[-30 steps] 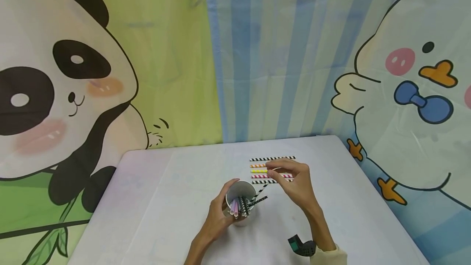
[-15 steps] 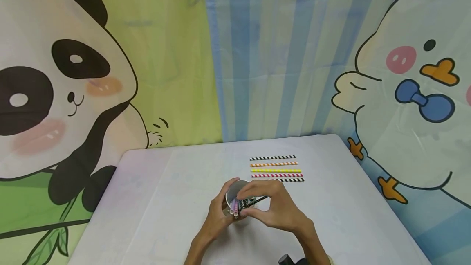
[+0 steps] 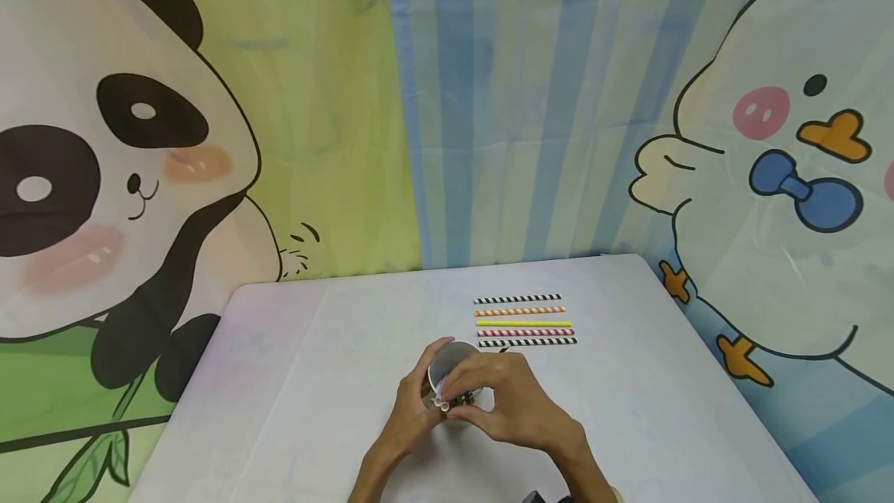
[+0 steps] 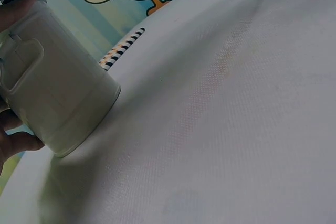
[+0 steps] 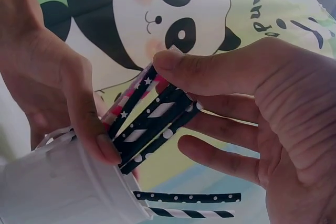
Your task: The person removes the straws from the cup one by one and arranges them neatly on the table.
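My left hand (image 3: 405, 414) grips a white bucket-shaped cup (image 4: 68, 87), tilted, with its mouth toward the head camera. In the right wrist view, black-and-white and pink patterned paper straws (image 5: 152, 119) lean out of it in a bunch. My right hand (image 3: 520, 406) is over the mouth, pinching at the bunch's upper ends, thumb on a star-printed black straw (image 5: 139, 95) and fingers behind. How many it holds, I cannot tell. Apart from the bunch, a dotted black straw (image 5: 189, 197) and a striped one (image 5: 194, 213) stick out at the rim.
Behind the cup, several paper straws lie in parallel on the white table (image 3: 314, 379): black-striped (image 3: 517, 299), orange (image 3: 520, 311), yellow (image 3: 524, 324), red (image 3: 525, 332) and another black-striped one (image 3: 531, 342). A cartoon-printed curtain (image 3: 482, 138) stands along the table's back edge.
My right hand has left the row of straws, come down and left to the cup's mouth, and closed in on the straws there. The left hand and cup stay in place.
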`<action>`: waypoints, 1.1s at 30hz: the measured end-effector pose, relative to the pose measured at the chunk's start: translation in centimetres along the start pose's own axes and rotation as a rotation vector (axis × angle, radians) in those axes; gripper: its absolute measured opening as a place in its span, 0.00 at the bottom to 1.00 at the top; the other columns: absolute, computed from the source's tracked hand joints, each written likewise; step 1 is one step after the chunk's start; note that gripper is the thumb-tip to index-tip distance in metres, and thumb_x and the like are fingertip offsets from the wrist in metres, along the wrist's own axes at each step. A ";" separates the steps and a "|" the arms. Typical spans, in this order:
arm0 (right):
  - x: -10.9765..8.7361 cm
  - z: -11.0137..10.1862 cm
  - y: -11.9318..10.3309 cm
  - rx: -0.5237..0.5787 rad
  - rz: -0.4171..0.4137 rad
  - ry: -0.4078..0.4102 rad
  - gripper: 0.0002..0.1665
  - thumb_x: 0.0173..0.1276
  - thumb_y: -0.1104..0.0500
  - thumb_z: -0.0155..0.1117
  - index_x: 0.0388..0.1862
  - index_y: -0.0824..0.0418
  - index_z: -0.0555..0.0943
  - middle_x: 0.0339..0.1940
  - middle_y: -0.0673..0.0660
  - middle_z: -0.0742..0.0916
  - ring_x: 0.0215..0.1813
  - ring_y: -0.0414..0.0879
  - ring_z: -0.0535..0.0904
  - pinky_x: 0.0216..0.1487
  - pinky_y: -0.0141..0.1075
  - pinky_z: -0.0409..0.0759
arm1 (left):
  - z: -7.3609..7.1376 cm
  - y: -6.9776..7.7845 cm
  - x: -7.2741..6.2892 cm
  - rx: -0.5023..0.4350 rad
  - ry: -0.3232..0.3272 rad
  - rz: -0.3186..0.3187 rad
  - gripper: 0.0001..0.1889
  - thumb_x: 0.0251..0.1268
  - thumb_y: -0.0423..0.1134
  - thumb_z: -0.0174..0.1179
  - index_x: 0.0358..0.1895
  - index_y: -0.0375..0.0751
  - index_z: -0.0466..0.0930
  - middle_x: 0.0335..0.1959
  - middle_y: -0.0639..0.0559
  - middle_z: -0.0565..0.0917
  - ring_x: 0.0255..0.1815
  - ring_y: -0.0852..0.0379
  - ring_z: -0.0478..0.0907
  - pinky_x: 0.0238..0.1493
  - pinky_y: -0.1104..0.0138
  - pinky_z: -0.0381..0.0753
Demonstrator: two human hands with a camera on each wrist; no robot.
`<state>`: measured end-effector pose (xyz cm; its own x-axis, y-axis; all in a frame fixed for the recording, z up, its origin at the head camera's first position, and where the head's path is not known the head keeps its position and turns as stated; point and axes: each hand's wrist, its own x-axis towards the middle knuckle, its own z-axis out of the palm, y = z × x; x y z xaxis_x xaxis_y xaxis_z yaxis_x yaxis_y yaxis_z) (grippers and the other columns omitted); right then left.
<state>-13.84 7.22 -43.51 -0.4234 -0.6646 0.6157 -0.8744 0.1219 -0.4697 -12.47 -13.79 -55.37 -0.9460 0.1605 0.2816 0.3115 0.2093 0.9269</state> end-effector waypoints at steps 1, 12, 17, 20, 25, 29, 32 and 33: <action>0.0 0.0 0.0 0.006 -0.007 0.002 0.17 0.53 0.62 0.90 0.39 0.49 0.94 0.40 0.41 0.94 0.46 0.32 0.90 0.53 0.28 0.86 | 0.0 0.0 0.0 -0.003 -0.002 0.006 0.48 0.60 0.41 0.75 0.85 0.59 0.64 0.69 0.51 0.83 0.65 0.54 0.84 0.68 0.64 0.84; 0.2 0.7 -0.4 -0.082 0.002 0.082 0.18 0.51 0.53 0.92 0.39 0.48 0.92 0.36 0.39 0.93 0.40 0.31 0.88 0.47 0.21 0.82 | -0.1 -0.3 0.2 -0.008 -0.011 0.050 0.48 0.63 0.42 0.77 0.85 0.61 0.63 0.71 0.52 0.82 0.67 0.55 0.84 0.69 0.66 0.84; 0.1 1.1 -0.6 -0.119 0.000 0.087 0.15 0.55 0.59 0.90 0.38 0.48 0.92 0.36 0.38 0.93 0.40 0.31 0.88 0.47 0.22 0.82 | -0.2 -0.5 0.2 -0.003 -0.013 0.097 0.47 0.64 0.44 0.77 0.86 0.57 0.62 0.69 0.51 0.83 0.65 0.56 0.85 0.66 0.65 0.85; 0.1 1.1 -0.8 -0.142 -0.002 0.090 0.14 0.56 0.59 0.89 0.38 0.48 0.91 0.35 0.38 0.93 0.38 0.32 0.88 0.45 0.21 0.82 | -0.2 -0.5 0.2 -0.002 -0.009 0.097 0.47 0.65 0.44 0.76 0.86 0.55 0.63 0.68 0.51 0.84 0.65 0.56 0.85 0.66 0.64 0.85; 0.2 0.9 -1.1 -0.148 -0.009 0.091 0.12 0.58 0.58 0.87 0.38 0.47 0.92 0.34 0.36 0.93 0.35 0.32 0.88 0.42 0.18 0.80 | -0.1 -0.3 0.0 0.005 -0.008 0.077 0.46 0.65 0.42 0.74 0.85 0.58 0.63 0.68 0.50 0.84 0.65 0.55 0.85 0.67 0.63 0.85; 0.3 0.8 -1.3 -0.127 -0.011 0.096 0.10 0.60 0.59 0.86 0.38 0.47 0.92 0.34 0.37 0.93 0.34 0.32 0.88 0.41 0.17 0.79 | 0.0 -0.3 -0.1 0.015 -0.004 0.076 0.46 0.65 0.43 0.74 0.85 0.56 0.63 0.68 0.49 0.84 0.65 0.54 0.85 0.67 0.62 0.86; 0.5 0.9 -1.4 -0.034 0.000 0.105 0.10 0.63 0.62 0.84 0.41 0.50 0.93 0.36 0.41 0.94 0.36 0.32 0.89 0.42 0.21 0.84 | 0.0 -0.3 -0.1 0.034 0.003 0.077 0.45 0.66 0.44 0.73 0.85 0.57 0.63 0.67 0.50 0.84 0.64 0.55 0.85 0.64 0.62 0.87; 0.5 0.9 -1.5 0.004 0.002 0.108 0.09 0.65 0.63 0.82 0.42 0.52 0.93 0.37 0.42 0.95 0.38 0.32 0.90 0.42 0.23 0.85 | 0.1 -0.3 -0.1 0.045 0.006 0.079 0.44 0.66 0.45 0.73 0.85 0.58 0.63 0.67 0.51 0.85 0.63 0.55 0.85 0.62 0.61 0.87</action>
<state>-12.52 6.01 -43.08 -0.4487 -0.5811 0.6790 -0.8725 0.1203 -0.4736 -12.44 -13.77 -55.66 -0.9187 0.1726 0.3551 0.3888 0.2391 0.8897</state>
